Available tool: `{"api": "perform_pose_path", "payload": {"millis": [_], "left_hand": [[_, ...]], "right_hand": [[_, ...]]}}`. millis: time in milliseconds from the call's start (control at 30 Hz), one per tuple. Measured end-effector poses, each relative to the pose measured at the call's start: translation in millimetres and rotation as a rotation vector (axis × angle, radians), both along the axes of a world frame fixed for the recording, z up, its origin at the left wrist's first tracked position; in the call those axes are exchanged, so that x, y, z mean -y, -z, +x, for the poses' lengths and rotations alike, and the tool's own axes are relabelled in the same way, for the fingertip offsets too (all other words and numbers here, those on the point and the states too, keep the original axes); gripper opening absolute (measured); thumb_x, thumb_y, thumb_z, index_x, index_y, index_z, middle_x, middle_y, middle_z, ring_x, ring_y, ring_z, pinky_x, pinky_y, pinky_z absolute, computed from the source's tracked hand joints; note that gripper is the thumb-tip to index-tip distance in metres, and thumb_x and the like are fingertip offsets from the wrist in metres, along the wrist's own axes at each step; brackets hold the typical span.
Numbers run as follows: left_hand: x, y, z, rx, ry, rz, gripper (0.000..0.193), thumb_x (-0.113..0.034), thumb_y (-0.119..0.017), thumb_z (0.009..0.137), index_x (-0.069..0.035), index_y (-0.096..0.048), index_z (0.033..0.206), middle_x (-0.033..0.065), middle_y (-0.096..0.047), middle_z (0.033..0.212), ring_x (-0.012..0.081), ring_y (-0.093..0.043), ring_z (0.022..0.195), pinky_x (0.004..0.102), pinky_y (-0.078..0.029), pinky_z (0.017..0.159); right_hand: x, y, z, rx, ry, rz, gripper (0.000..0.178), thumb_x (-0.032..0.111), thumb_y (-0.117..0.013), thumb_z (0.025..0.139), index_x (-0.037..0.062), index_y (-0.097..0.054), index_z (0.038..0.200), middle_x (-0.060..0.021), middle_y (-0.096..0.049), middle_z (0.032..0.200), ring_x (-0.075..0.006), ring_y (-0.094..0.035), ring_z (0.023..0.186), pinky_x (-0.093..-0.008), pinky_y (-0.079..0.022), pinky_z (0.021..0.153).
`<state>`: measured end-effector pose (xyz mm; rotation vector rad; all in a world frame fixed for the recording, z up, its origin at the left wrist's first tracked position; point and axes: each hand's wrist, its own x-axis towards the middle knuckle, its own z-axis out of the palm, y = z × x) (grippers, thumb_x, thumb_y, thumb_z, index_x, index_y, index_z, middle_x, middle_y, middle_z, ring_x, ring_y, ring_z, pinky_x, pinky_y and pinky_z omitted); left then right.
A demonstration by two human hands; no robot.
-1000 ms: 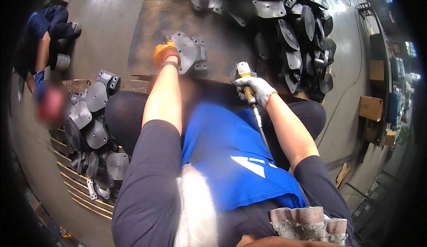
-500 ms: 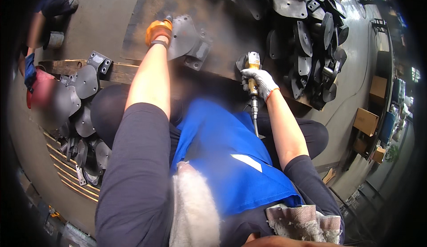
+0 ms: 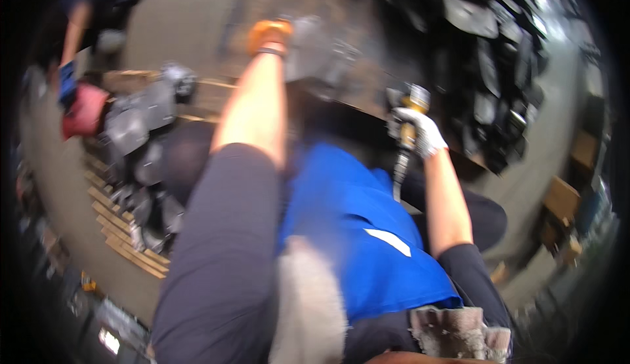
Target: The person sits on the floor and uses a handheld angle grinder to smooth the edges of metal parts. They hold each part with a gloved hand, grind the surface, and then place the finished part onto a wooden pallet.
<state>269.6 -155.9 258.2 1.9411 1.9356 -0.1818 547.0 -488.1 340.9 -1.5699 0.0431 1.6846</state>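
My left hand (image 3: 269, 35), in an orange glove, is curled closed at the left edge of a grey metal plate with a bracket end (image 3: 312, 49) lying on the dark worktable. Blur hides what its fingers grip; a small dark end pokes out beside them. In a white glove, my right hand (image 3: 423, 131) is wrapped round a yellow-bodied air tool (image 3: 408, 133), held near the table's front edge. Its hose fitting (image 3: 400, 167) points down toward my lap. The tool's working end, at the top, is too smeared to make out.
Dark metal plates (image 3: 485, 69) are heaped at the right of the table. More plates (image 3: 141, 115) are piled on a slatted wooden pallet (image 3: 125, 233) at left. Another person's arm (image 3: 75, 33) and a red object (image 3: 85, 109) are at far left. Cardboard boxes (image 3: 561, 197) stand at far right.
The whole view has shifted, so nearly everything sits further right and is more blurred. Both hands stay in about the same places against the plate and the table edge.
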Motion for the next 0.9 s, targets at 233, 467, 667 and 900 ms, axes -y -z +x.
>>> {"api": "perform_pose_path", "payload": {"millis": [233, 467, 667, 900], "left_hand": [[20.9, -42.7, 20.2, 0.158, -0.227, -0.068, 0.053, -0.051, -0.047, 0.098, -0.009, -0.076, 0.114, 0.0179, -0.07, 0.125, 0.0391, -0.064, 0.121, 0.0473, -0.052, 0.101], [6.1, 34.5, 4.1, 0.11, -0.31, 0.065, 0.049, -0.049, -0.053, 0.096, -0.007, -0.078, 0.103, 0.0203, -0.074, 0.111, 0.0393, -0.07, 0.11, 0.0462, -0.056, 0.093], [4.8, 23.5, 13.6, 0.17, -0.319, -0.028, 0.05, -0.048, -0.052, 0.097, -0.007, -0.076, 0.113, 0.0207, -0.07, 0.12, 0.038, -0.068, 0.116, 0.0464, -0.055, 0.097], [2.5, 14.5, 23.7, 0.159, -0.275, -0.095, 0.049, -0.047, -0.051, 0.098, -0.008, -0.075, 0.116, 0.0194, -0.069, 0.124, 0.0381, -0.067, 0.118, 0.0453, -0.054, 0.099]], "right_hand": [[-0.3, -7.9, -5.9, -0.019, 0.102, -0.052, 0.016, 0.02, -0.069, 0.089, 0.0057, -0.064, 0.094, -0.0079, -0.065, 0.075, -0.0204, -0.064, 0.06, -0.0301, -0.048, 0.048], [1.2, 15.3, 4.8, -0.196, 0.117, -0.002, 0.017, 0.013, -0.071, 0.088, 0.0012, -0.063, 0.097, -0.0103, -0.068, 0.081, -0.022, -0.067, 0.068, -0.0355, -0.059, 0.062], [6.0, 14.0, 13.3, -0.151, 0.104, 0.0, 0.019, 0.017, -0.071, 0.089, 0.0016, -0.067, 0.101, -0.0108, -0.072, 0.087, -0.0235, -0.07, 0.068, -0.0375, -0.061, 0.063], [4.1, 5.1, 3.1, -0.027, 0.087, -0.06, 0.018, 0.019, -0.07, 0.088, 0.002, -0.066, 0.093, -0.0083, -0.067, 0.076, -0.0202, -0.065, 0.061, -0.0328, -0.055, 0.055]]}}
